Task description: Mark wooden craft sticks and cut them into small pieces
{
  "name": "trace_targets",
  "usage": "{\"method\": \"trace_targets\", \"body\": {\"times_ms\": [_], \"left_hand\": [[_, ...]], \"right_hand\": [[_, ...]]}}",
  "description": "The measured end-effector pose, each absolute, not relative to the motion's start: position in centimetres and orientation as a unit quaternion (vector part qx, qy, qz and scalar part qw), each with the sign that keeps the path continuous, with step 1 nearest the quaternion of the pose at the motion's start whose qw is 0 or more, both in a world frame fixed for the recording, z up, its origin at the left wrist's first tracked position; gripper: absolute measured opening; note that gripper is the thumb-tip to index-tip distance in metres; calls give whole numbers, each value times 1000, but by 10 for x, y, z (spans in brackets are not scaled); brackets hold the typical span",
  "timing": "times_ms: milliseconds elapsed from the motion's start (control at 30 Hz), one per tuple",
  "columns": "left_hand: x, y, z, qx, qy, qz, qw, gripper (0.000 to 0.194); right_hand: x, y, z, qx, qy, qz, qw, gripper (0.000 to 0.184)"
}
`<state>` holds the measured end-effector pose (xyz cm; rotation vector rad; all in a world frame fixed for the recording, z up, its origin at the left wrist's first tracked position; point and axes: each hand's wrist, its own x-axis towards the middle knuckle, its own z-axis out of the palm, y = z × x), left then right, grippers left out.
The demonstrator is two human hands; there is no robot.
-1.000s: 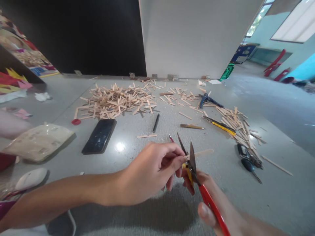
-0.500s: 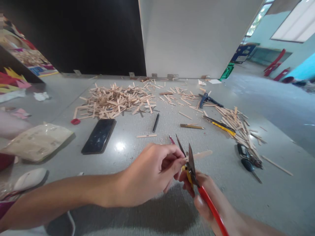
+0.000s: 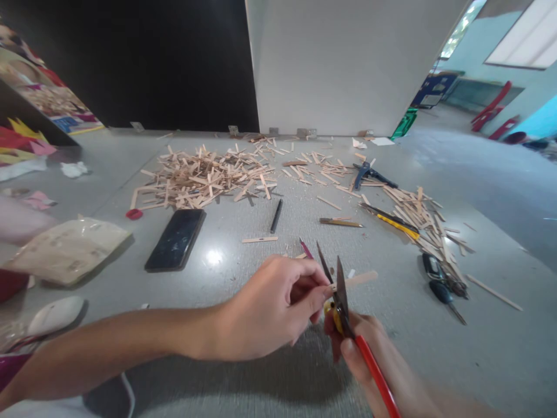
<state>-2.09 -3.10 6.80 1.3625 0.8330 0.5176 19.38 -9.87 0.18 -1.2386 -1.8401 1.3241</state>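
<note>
My left hand (image 3: 278, 310) pinches the end of a flat wooden craft stick (image 3: 364, 278) between thumb and fingers. Beyond the fingertips, the stick passes between the parted blades of a pair of scissors (image 3: 342, 290), its rounded end pointing right. My right hand (image 3: 369, 342) is wrapped round the scissors' handles, one of them red; a yellow part shows by the fingers. Just behind the blades lies a thin purple tool (image 3: 306, 248), partly hidden by my left hand. A marked craft stick (image 3: 260, 240) rests flat on the grey table (image 3: 235, 261).
Across the table lie a large heap of craft sticks (image 3: 204, 177), a black phone (image 3: 175, 240), a black pen (image 3: 276, 215), a yellow cutter (image 3: 395, 225), blue pliers (image 3: 368, 174) and keys (image 3: 439, 284). A mouse (image 3: 54, 315) and plastic packet (image 3: 73, 249) sit left. A panel (image 3: 339, 69) stands behind.
Both hands, with the stick and scissors, have shifted slightly right. The blades still stand apart around the stick, and the view has moved a little.
</note>
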Motion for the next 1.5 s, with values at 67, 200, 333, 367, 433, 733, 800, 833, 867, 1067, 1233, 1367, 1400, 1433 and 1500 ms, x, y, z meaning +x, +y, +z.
{"method": "trace_targets", "body": {"times_ms": [67, 200, 333, 367, 433, 733, 800, 833, 867, 1067, 1233, 1367, 1400, 1433, 1500], "left_hand": [[-20, -30, 67, 608, 369, 232, 663, 26], [-20, -29, 66, 622, 374, 240, 644, 24], [-20, -29, 65, 623, 377, 243, 641, 24], [-20, -29, 65, 622, 377, 243, 642, 24], [-19, -29, 64, 619, 376, 245, 645, 24], [-19, -29, 63, 610, 378, 242, 653, 21], [-19, -29, 64, 612, 379, 241, 651, 21], [-18, -29, 63, 614, 379, 242, 649, 21], [-18, -29, 63, 616, 378, 243, 647, 21], [-19, -28, 63, 614, 382, 244, 646, 20], [-19, -27, 66, 606, 389, 245, 649, 24], [-20, -25, 69, 581, 391, 251, 668, 25], [-21, -24, 69, 576, 391, 253, 672, 25], [-21, -24, 70, 573, 388, 253, 676, 25], [-23, -23, 70, 573, 382, 247, 682, 23]], "right_hand": [[193, -100, 2, -472, -682, 483, 280, 60], [192, -101, 2, -470, -685, 481, 280, 58], [193, -100, 1, -468, -700, 466, 272, 54], [193, -100, 0, -470, -701, 463, 271, 53], [192, -100, -1, -473, -695, 470, 270, 55], [192, -106, 6, -511, -688, 440, 268, 55], [193, -105, 2, -510, -687, 443, 268, 57], [193, -104, 0, -508, -686, 446, 268, 59], [193, -104, -3, -503, -686, 453, 268, 61], [190, -101, -4, -483, -659, 518, 254, 62], [191, -99, -1, -454, -664, 522, 283, 69], [195, -100, -10, -446, -652, 539, 292, 67], [196, -101, -11, -447, -647, 546, 289, 67], [196, -101, -12, -447, -643, 553, 285, 68], [196, -101, -11, -440, -640, 562, 284, 70]]}}
